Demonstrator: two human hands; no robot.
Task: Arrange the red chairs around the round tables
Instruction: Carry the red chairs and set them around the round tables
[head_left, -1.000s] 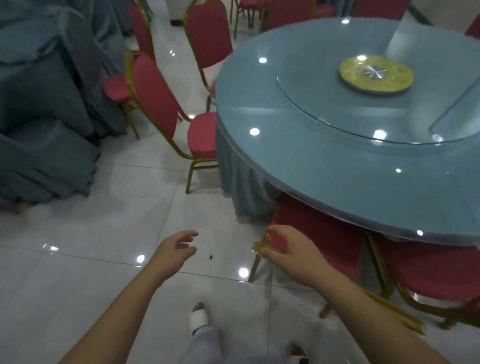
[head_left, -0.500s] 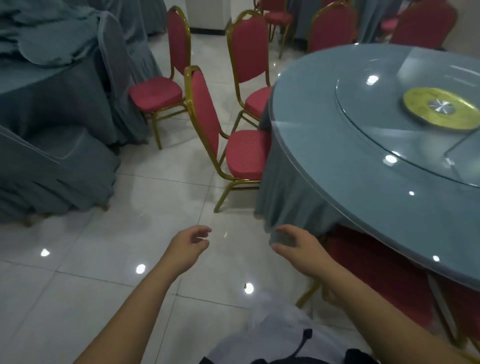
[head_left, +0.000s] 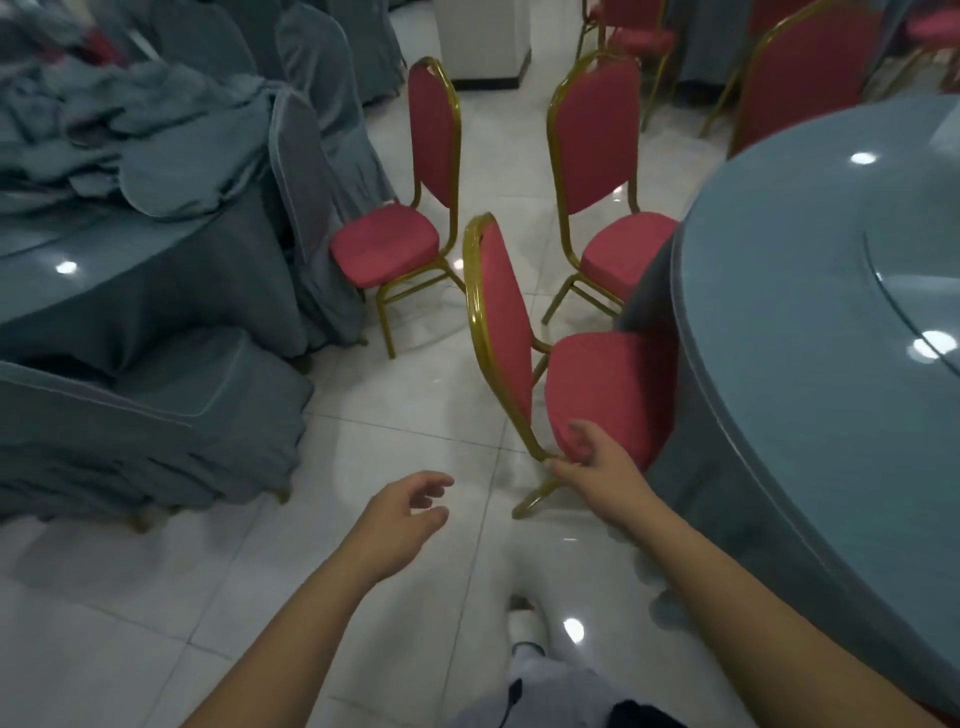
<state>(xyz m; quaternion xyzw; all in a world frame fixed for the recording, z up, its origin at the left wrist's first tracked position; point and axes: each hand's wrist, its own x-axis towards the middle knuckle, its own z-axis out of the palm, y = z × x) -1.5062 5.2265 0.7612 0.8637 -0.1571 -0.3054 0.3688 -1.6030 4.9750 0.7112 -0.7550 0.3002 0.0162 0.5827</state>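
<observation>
A red chair (head_left: 608, 384) with a gold frame stands at the left edge of the round table (head_left: 810, 322), its seat partly under the grey-blue cloth. My right hand (head_left: 592, 462) is at the seat's near corner, fingers spread over the cushion and thumb by the gold frame; I cannot tell if it touches. My left hand (head_left: 405, 514) hangs over the floor with loosely curled fingers, holding nothing. A second red chair (head_left: 597, 135) stands farther along the same table. A third red chair (head_left: 384, 241) stands to the left, apart from the round table.
A table draped in grey-blue cloth (head_left: 130, 260) and cloth-covered chairs (head_left: 156, 415) fill the left side. A white pillar (head_left: 483, 41) stands at the back. More red chairs (head_left: 810, 73) stand at the far right. White tiled floor runs between the tables.
The view has swung left along the table's edge. My right hand has left the chair tucked under the table and moved to the seat of the chair further round. My left hand stayed free.
</observation>
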